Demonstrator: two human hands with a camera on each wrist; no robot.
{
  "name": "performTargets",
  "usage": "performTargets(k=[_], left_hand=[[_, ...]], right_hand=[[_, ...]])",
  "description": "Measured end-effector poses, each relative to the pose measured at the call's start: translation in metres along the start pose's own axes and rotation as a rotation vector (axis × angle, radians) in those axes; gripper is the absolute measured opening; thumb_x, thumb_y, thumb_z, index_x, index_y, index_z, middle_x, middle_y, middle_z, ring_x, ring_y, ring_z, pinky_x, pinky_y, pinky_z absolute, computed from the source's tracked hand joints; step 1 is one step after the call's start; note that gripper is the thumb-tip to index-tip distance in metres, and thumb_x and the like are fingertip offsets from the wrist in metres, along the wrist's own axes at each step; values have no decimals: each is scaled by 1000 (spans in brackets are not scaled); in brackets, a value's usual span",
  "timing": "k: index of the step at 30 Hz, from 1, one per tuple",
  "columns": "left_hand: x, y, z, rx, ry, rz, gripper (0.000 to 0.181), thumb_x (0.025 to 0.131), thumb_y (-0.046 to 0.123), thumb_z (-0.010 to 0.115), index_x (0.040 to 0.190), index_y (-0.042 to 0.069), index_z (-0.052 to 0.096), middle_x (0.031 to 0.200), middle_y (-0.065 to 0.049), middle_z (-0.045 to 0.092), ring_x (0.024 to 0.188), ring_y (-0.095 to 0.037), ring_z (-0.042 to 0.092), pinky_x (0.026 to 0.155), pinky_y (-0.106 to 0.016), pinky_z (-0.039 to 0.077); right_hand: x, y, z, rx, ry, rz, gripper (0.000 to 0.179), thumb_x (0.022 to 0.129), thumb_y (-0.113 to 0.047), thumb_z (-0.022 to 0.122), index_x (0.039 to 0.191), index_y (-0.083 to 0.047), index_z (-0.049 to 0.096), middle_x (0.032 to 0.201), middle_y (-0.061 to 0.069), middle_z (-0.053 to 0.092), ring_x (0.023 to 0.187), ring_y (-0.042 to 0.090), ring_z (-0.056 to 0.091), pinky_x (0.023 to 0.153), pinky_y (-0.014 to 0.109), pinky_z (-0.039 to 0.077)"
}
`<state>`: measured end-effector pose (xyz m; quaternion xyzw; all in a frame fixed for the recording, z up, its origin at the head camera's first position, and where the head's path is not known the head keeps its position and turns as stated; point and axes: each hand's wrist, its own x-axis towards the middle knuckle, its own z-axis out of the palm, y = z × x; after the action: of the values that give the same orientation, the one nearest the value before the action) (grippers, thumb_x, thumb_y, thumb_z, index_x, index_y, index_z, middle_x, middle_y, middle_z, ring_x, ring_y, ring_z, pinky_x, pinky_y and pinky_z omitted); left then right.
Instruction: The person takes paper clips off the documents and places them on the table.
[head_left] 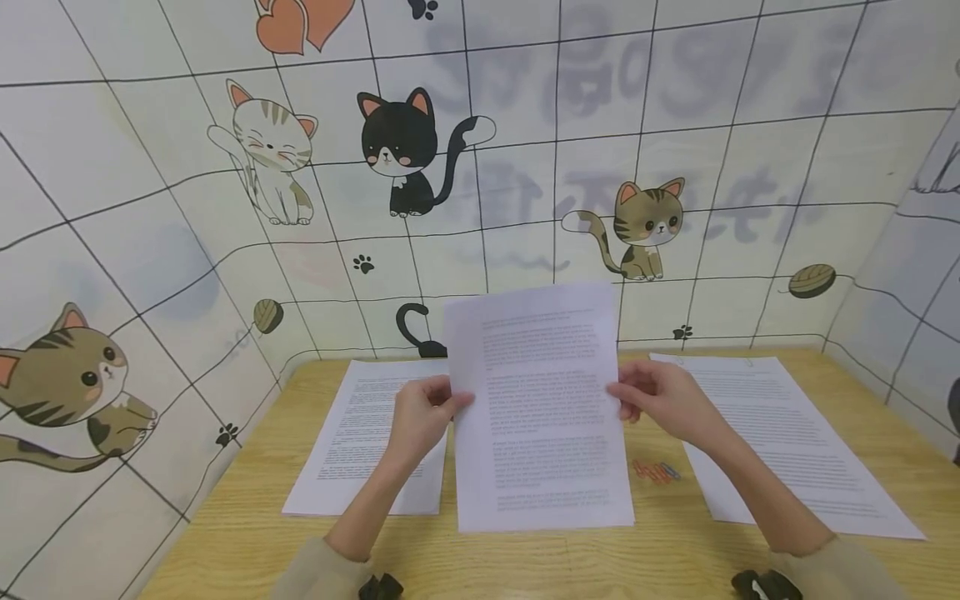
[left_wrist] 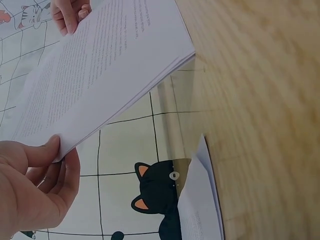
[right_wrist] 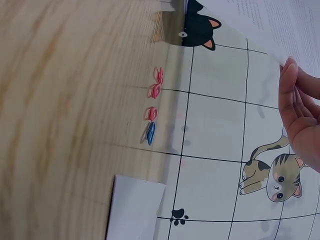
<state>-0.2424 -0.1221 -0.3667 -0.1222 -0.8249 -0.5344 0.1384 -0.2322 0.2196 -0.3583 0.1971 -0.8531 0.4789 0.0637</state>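
Note:
A thin stack of printed sheets (head_left: 540, 417) is held upright above the table, between both hands. My left hand (head_left: 423, 421) pinches its left edge between thumb and fingers; the left wrist view shows several layered sheet edges (left_wrist: 135, 100). On the opposite edge, my right hand (head_left: 667, 404) pinches the paper the same way. Just below the right hand lie several paper clips (head_left: 652, 472), red ones and a blue one (right_wrist: 150, 134). The held sheets hide part of the table behind them.
On the left of the wooden table (head_left: 547, 567) lies a printed paper pile (head_left: 367, 442). Another printed pile (head_left: 795, 450) lies at the right, with clips at its far edge. A cat-patterned wall covering (head_left: 525, 233) rises behind the table.

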Motion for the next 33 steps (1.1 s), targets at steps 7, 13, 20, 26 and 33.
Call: performTargets(k=[7, 13, 20, 26, 33], left_hand=[[11, -5, 3, 34, -43, -28, 8, 87, 5, 78, 91, -1, 76, 78, -8, 73, 66, -14, 63, 61, -25, 52], [21, -12, 5, 68, -64, -24, 10, 86, 4, 78, 94, -2, 77, 79, -9, 73, 66, -14, 63, 61, -27, 54], [30, -19, 9, 148, -108, -47, 11, 86, 5, 78, 93, -3, 76, 74, -7, 71, 62, -13, 58, 58, -26, 48], [36, -26, 12, 202, -136, -103, 13, 85, 7, 79, 92, -4, 75, 71, -5, 68, 58, -12, 55, 55, -23, 44], [43, -35, 16, 255, -139, -146, 17, 81, 11, 83, 78, 0, 71, 65, -1, 64, 56, -11, 55, 54, -22, 44]], right_hand=[[12, 10, 1, -15, -6, 10, 16, 96, -12, 70, 102, 3, 65, 78, 8, 67, 64, 18, 64, 61, 34, 57], [19, 13, 1, -45, -31, 21, 14, 96, -12, 70, 98, 1, 65, 77, 7, 65, 64, 18, 64, 62, 37, 58], [29, 16, 4, -104, -66, 64, 9, 95, -7, 69, 95, 1, 66, 75, 6, 65, 63, 18, 63, 61, 36, 58], [40, 21, 10, -85, -103, 107, 9, 95, -2, 67, 91, 5, 64, 70, 7, 65, 62, 18, 64, 58, 33, 58], [49, 32, 18, -71, -137, 154, 10, 94, 1, 66, 91, 10, 62, 72, 11, 66, 59, 16, 64, 57, 34, 58]])
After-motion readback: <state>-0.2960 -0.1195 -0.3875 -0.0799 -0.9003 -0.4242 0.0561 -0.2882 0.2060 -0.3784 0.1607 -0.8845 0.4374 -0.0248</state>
